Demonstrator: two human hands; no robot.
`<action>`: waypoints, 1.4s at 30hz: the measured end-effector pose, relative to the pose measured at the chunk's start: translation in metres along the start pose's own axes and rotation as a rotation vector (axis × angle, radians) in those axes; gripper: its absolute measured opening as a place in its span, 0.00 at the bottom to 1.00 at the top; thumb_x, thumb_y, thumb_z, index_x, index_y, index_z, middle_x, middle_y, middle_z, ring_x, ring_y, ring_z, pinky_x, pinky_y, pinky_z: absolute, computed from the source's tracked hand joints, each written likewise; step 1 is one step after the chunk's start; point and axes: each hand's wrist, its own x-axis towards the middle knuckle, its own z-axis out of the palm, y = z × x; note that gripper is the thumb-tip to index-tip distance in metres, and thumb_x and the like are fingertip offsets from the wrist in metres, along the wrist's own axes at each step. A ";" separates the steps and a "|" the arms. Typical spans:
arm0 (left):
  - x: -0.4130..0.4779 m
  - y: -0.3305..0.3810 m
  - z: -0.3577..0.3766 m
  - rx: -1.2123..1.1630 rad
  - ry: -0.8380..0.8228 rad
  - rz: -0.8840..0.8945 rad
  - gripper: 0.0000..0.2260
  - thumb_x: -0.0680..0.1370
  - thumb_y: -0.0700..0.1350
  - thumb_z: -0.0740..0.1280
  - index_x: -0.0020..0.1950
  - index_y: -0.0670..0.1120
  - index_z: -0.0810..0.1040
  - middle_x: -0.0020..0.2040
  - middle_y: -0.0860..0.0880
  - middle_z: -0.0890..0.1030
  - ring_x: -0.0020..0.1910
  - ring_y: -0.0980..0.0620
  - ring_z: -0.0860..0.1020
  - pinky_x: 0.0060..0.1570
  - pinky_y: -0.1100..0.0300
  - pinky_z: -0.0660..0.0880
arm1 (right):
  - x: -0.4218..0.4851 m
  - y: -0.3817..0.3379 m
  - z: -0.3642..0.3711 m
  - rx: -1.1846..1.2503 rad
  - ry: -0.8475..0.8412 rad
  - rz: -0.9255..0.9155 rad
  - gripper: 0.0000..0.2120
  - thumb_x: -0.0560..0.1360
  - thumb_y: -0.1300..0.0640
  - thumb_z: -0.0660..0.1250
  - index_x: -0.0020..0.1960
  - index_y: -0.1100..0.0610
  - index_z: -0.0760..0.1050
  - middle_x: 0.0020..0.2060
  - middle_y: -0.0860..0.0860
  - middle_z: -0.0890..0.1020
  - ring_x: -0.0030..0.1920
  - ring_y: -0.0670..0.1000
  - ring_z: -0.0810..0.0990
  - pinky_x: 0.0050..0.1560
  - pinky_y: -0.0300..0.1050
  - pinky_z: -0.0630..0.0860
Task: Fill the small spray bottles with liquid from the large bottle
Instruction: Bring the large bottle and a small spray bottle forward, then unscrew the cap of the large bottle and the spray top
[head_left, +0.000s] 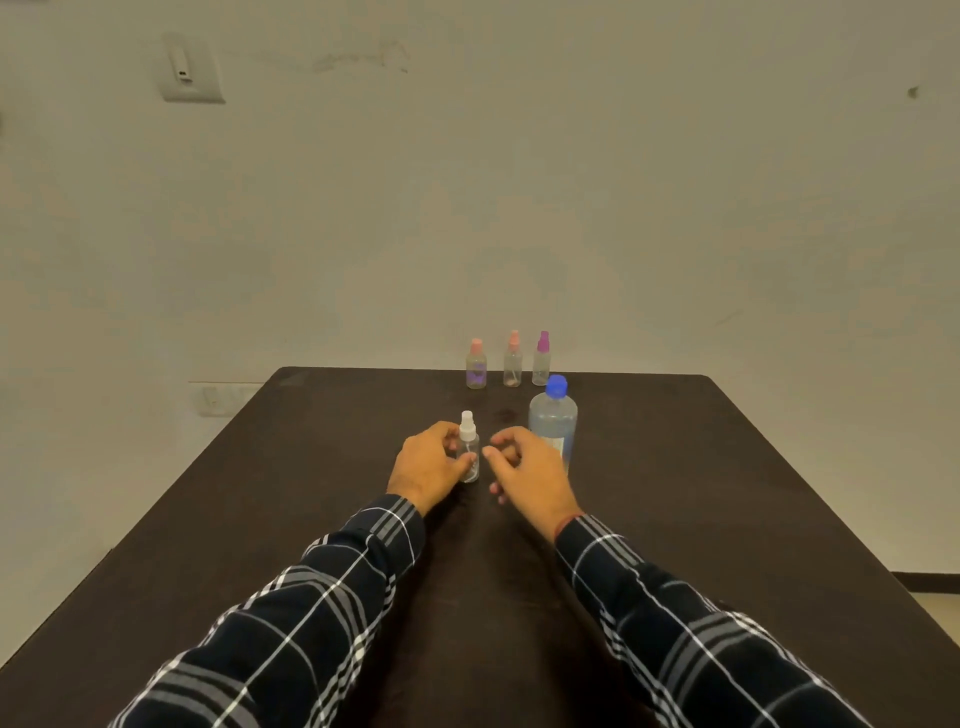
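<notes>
Our left hand (431, 462) grips the white-capped spray bottle (469, 451), upright at mid-table (311, 493). Right hand (525, 470) hovers just beside it, fingers loosely curled, apparently holding nothing. Large bottle (554, 422) stands capped just behind the right hand. Risk: stray knuckles could topple it.

A dark table (727, 467) stands against a plain pale wall (519, 182) bearing a switch plate (189, 70).

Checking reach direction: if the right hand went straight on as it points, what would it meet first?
Most likely the white-capped spray bottle that the left hand grips, just ahead of it; depth is unclear.
</notes>
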 end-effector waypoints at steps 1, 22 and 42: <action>0.000 0.000 -0.001 0.002 -0.005 -0.002 0.15 0.77 0.49 0.74 0.63 0.51 0.78 0.51 0.54 0.82 0.50 0.54 0.81 0.58 0.51 0.79 | 0.006 -0.001 0.007 0.051 -0.007 0.037 0.09 0.80 0.53 0.68 0.59 0.53 0.75 0.39 0.51 0.84 0.37 0.47 0.85 0.38 0.42 0.83; 0.005 -0.004 -0.004 0.028 -0.061 0.019 0.13 0.76 0.51 0.73 0.59 0.52 0.77 0.46 0.55 0.81 0.46 0.55 0.80 0.55 0.51 0.80 | 0.017 -0.029 0.016 -0.033 0.404 -0.269 0.08 0.77 0.47 0.70 0.51 0.49 0.75 0.36 0.44 0.74 0.36 0.45 0.74 0.37 0.37 0.72; -0.002 0.076 0.065 -0.105 0.124 0.211 0.32 0.75 0.56 0.74 0.74 0.50 0.66 0.69 0.49 0.71 0.65 0.51 0.75 0.65 0.56 0.75 | 0.036 -0.001 -0.075 0.061 0.293 -0.048 0.13 0.73 0.52 0.76 0.55 0.50 0.77 0.47 0.44 0.81 0.45 0.44 0.78 0.43 0.32 0.73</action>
